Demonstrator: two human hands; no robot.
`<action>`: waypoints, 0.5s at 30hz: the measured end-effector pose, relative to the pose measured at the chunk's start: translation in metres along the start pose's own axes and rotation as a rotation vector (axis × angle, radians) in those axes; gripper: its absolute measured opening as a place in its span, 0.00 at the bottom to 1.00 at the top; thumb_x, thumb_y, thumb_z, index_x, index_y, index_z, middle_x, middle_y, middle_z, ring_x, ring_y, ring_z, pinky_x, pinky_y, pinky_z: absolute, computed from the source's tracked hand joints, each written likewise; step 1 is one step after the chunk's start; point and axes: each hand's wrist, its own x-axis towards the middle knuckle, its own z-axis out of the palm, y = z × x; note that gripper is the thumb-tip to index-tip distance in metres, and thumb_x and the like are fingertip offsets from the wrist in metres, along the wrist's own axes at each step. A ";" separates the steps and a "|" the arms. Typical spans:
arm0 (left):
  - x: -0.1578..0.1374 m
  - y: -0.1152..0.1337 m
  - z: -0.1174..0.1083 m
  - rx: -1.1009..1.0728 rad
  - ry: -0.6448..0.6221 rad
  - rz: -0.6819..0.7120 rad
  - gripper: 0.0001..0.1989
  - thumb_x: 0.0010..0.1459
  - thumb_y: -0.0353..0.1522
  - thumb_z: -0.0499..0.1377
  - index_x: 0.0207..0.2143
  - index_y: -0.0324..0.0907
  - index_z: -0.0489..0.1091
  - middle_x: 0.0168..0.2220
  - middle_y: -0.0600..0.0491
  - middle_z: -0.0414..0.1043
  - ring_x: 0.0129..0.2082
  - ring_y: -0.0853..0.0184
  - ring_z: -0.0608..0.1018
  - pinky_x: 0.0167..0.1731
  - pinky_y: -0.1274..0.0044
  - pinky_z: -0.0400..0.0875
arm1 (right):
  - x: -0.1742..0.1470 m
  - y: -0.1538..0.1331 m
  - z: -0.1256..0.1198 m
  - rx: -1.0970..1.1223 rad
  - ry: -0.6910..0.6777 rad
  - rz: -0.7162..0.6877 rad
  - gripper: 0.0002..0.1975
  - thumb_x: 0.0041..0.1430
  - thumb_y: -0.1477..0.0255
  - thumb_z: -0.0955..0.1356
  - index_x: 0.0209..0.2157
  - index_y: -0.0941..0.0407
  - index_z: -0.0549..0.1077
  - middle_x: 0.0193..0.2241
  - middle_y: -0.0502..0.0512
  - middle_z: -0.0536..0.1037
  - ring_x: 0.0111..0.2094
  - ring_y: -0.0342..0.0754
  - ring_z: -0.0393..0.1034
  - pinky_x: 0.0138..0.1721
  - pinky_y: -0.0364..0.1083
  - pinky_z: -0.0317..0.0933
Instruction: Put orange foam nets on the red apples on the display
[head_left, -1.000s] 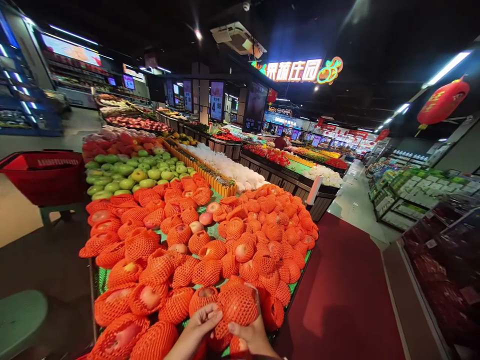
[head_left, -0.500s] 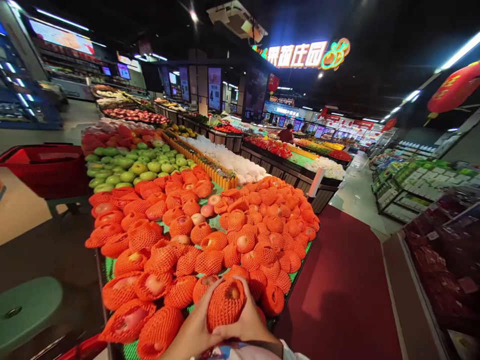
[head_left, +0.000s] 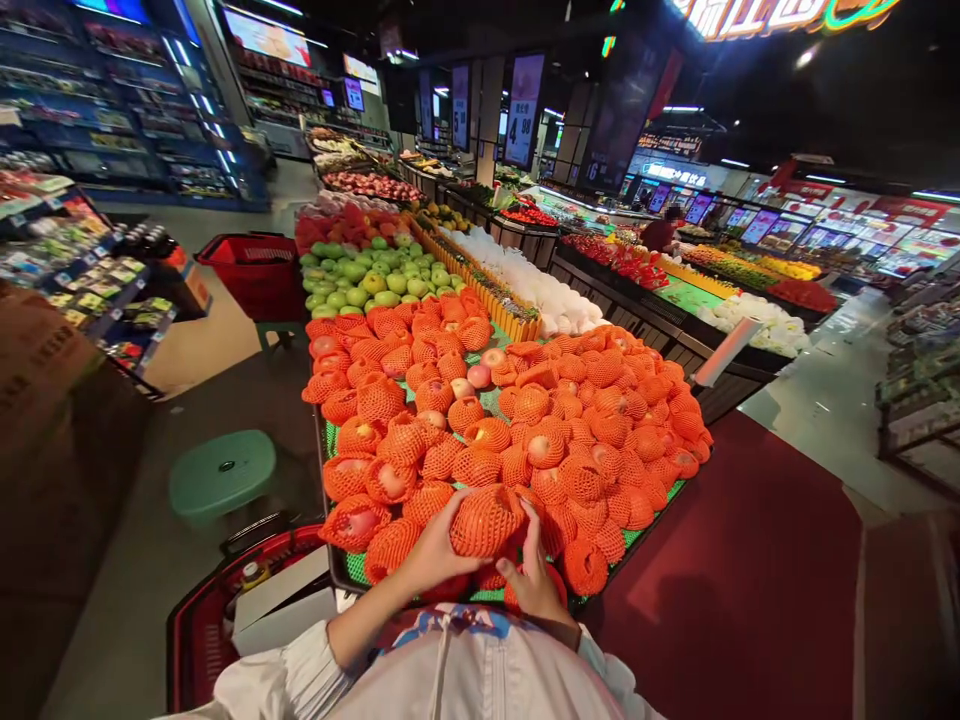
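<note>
Your left hand and right hand grip one netted apple, seemingly lifted, at the tabletop near edge.

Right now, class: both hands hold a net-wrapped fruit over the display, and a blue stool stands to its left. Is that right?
Not quite. The head view shows the stool is green, not blue. Both hands, left and right, do hold the net-wrapped fruit over the display.

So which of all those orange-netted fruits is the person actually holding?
The netted fruit at the near edge of the display, gripped between the left hand and right hand. The others lie untouched.
</note>
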 end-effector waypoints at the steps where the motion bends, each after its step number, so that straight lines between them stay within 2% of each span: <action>1: 0.005 -0.002 -0.004 0.013 0.039 -0.020 0.42 0.48 0.40 0.73 0.62 0.43 0.60 0.63 0.39 0.67 0.65 0.46 0.70 0.67 0.55 0.59 | 0.003 0.006 0.002 -0.082 0.015 -0.020 0.45 0.64 0.49 0.66 0.71 0.58 0.49 0.70 0.72 0.57 0.71 0.63 0.53 0.68 0.63 0.57; 3: 0.017 -0.008 -0.013 0.034 0.132 -0.065 0.43 0.47 0.41 0.73 0.61 0.44 0.58 0.61 0.41 0.68 0.64 0.46 0.70 0.66 0.54 0.60 | 0.009 0.018 0.006 -0.266 0.038 -0.034 0.41 0.63 0.52 0.69 0.68 0.60 0.57 0.69 0.74 0.60 0.71 0.66 0.53 0.67 0.67 0.56; 5: 0.034 -0.015 -0.023 0.033 0.227 -0.101 0.43 0.46 0.43 0.74 0.59 0.44 0.57 0.58 0.42 0.70 0.61 0.47 0.73 0.63 0.54 0.63 | 0.014 0.025 0.010 -0.415 0.021 -0.040 0.34 0.63 0.58 0.70 0.65 0.58 0.64 0.68 0.71 0.61 0.70 0.67 0.54 0.66 0.68 0.56; 9: 0.082 -0.024 -0.047 0.009 0.393 -0.135 0.39 0.45 0.47 0.73 0.52 0.45 0.56 0.52 0.43 0.71 0.56 0.49 0.76 0.58 0.56 0.68 | 0.017 0.025 0.012 -0.517 -0.029 -0.076 0.29 0.62 0.64 0.71 0.63 0.53 0.69 0.70 0.66 0.59 0.70 0.65 0.54 0.67 0.67 0.56; 12: 0.126 -0.024 -0.062 0.091 0.430 -0.116 0.39 0.47 0.44 0.72 0.55 0.44 0.55 0.56 0.41 0.68 0.59 0.49 0.74 0.60 0.57 0.67 | 0.017 0.023 0.010 -0.511 -0.018 -0.077 0.28 0.61 0.63 0.72 0.62 0.53 0.70 0.70 0.65 0.61 0.69 0.66 0.56 0.66 0.67 0.57; 15: 0.169 -0.019 -0.069 0.246 0.371 -0.102 0.42 0.50 0.40 0.70 0.61 0.44 0.51 0.59 0.40 0.67 0.58 0.50 0.75 0.58 0.59 0.69 | 0.018 0.023 0.009 -0.497 -0.008 -0.058 0.27 0.60 0.64 0.72 0.60 0.52 0.72 0.69 0.65 0.63 0.69 0.67 0.58 0.65 0.67 0.58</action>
